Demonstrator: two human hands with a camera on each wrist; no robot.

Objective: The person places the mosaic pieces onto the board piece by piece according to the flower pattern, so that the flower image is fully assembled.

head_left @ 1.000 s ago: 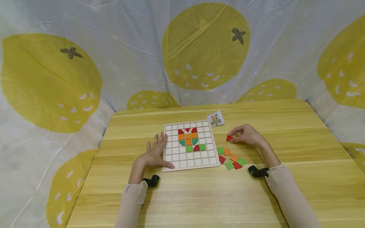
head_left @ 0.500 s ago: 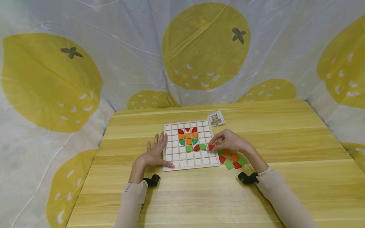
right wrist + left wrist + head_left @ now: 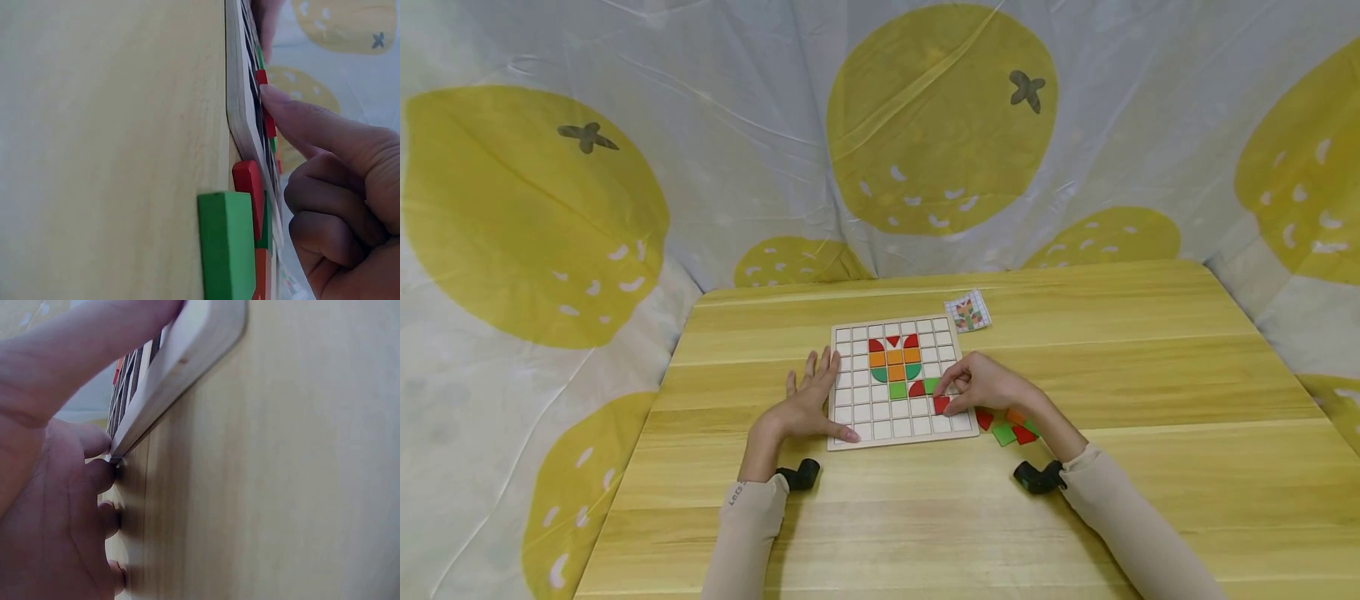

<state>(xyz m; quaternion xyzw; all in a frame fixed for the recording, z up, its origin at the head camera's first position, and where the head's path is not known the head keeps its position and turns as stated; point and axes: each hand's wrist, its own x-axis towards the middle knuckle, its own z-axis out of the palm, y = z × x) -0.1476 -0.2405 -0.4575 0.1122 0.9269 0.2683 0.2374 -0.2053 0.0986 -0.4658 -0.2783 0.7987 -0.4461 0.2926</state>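
At the far left, a yellow-fruit-printed cloth [image 3: 512, 333] is hanging beside the tabletop [image 3: 895, 517]. Next comes the person's left hand [image 3: 801, 408], its fingers spreading along the left edge of a gridded board [image 3: 861, 414], while the thumb is pressing on the near left corner. A black wrist device [image 3: 805, 475] is showing at that sleeve's cuff.

On the board, red pieces are topping a pattern, orange squares [image 3: 896, 373] are filling its middle, and rounded green pieces are flanking the lowest orange one. Below, a light green square [image 3: 898, 390], a rounded red piece [image 3: 916, 388] and another light green square are sitting in one row.

Farther right, the right hand [image 3: 988, 385] is pinching a red tile [image 3: 942, 405] between thumb and forefinger, holding it at the board's right part, one row nearer the person than that last green square; I can't tell whether it is lying flat in a cell. A small patterned card [image 3: 967, 312] is lying just beside the board's far right corner. Loose red, green and orange tiles [image 3: 1003, 434] are lying right of the board, partly hidden by the hand.
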